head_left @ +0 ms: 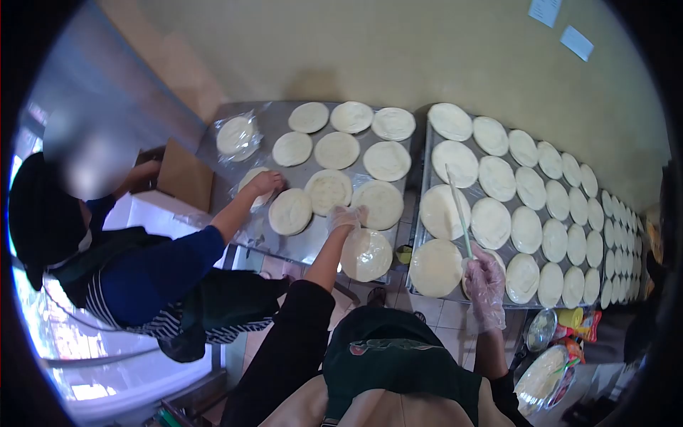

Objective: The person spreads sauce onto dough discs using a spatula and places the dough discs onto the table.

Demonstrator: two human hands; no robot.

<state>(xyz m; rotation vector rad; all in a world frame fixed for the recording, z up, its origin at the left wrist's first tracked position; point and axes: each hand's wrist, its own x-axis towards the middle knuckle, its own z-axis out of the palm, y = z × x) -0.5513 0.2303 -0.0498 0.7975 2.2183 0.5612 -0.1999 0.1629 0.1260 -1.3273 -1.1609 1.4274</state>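
My left hand (347,217), in a clear plastic glove, reaches over the left metal table with its fingers spread. It touches the near edge of a pale flat dough round (379,201). Just below it lies a shinier dough round (367,255) at the table's front edge. In my right hand (486,281), also gloved, is a long thin spatula (457,203) with a pale green handle. The spatula points away from me over the dough rounds on the right table. Behind that hand, one dough round is partly hidden.
A co-worker stands at left, one hand (265,183) on a dough round and the other at a cardboard box (186,176). A plastic-wrapped round (237,138) lies at the back left. Rows of dough rounds cover the right table (415,242). A large bowl (539,381) stands lower right.
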